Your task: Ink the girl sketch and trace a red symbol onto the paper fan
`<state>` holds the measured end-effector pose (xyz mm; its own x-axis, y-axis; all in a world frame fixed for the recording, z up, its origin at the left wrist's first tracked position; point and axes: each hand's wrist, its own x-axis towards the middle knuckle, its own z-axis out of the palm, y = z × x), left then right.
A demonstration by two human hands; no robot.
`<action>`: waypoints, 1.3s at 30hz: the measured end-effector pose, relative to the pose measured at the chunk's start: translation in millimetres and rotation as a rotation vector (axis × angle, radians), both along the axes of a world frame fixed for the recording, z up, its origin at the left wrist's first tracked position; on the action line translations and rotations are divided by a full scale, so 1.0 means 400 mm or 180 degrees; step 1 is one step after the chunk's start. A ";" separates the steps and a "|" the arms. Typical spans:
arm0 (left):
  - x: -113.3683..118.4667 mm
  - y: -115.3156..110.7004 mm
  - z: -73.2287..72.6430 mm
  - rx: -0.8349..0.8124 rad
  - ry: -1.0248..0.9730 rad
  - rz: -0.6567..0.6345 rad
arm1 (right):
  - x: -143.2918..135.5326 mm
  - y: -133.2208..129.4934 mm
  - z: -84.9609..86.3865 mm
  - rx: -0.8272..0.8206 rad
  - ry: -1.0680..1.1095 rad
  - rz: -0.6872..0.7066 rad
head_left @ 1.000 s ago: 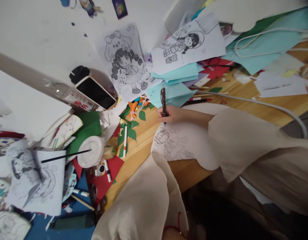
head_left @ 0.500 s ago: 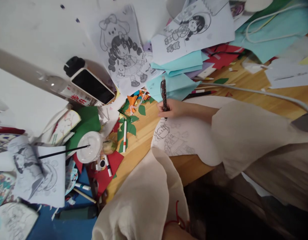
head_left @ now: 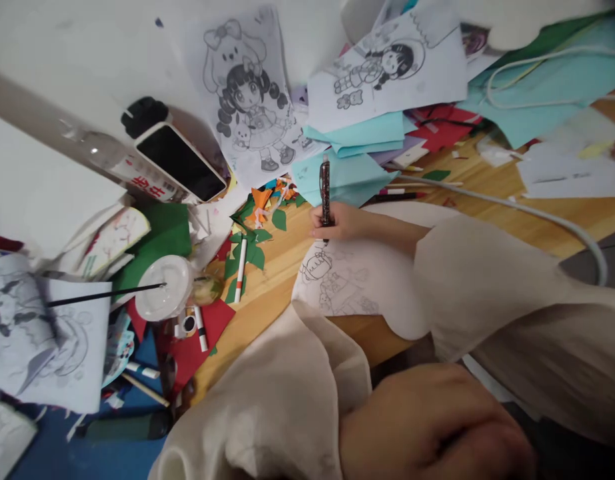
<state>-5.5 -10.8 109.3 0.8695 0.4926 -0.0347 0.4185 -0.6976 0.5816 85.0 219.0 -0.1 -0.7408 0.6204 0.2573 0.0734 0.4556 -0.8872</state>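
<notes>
left hand (head_left: 437, 427) risen | pen (head_left: 326, 190) in right hand (head_left: 341, 221) | paper (head_left: 357, 277) beneath

The pen (head_left: 325, 189) near the middle is shiny, speckled plastic. The white sheet (head_left: 347, 287) below its tip is matt paper. The desk (head_left: 247, 327) is smooth wood, bare toward 7 o'clock. The sleeves (head_left: 487, 283), at 3 and 7 o'clock, are dull, wrinkly cloth. At 10 o'clock, the phone (head_left: 182, 163) looks smooth and glassy beside a shiny, see-through plastic bottle (head_left: 132, 170).
</notes>
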 end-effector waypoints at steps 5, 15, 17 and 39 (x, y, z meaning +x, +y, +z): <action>0.027 -0.031 -0.152 0.1768 -0.0002 0.0692 | -0.005 0.002 -0.005 -0.0058 0.0014 -0.0066; 0.029 -0.076 -0.325 0.2542 0.0584 0.0746 | 0.013 -0.010 0.028 0.0923 -0.0585 -0.0337; 0.032 -0.075 -0.326 0.2546 0.0622 0.0738 | 0.025 -0.008 0.027 0.1298 -0.0813 -0.0375; 0.069 -0.078 -0.377 0.2578 0.0183 0.1259 | 0.201 0.012 0.035 0.2465 -0.1617 -0.0465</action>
<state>21.9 -42.2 -41.4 0.6390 0.6480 0.4145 0.7282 -0.6833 -0.0543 165.6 223.7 13.9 -0.8060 0.5074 0.3047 0.4719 0.8617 -0.1866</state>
